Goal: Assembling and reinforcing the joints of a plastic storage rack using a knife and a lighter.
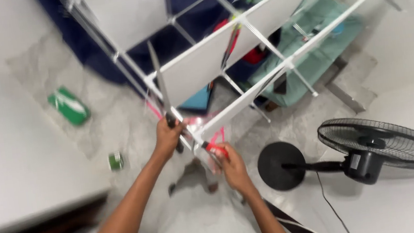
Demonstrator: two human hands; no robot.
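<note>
The scissors [161, 85] point up along the corner of the white panel shelf [210, 60], left hand [168, 137] clamped on their handles, right hand [231, 163] pinching a red strip [216, 149] just beside, black fan [379, 148] on the floor nearby.

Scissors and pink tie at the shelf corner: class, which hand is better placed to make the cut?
Probably the left hand: it grips the scissors at the shelf corner. The right hand pinches the pink tie beside it.
</note>
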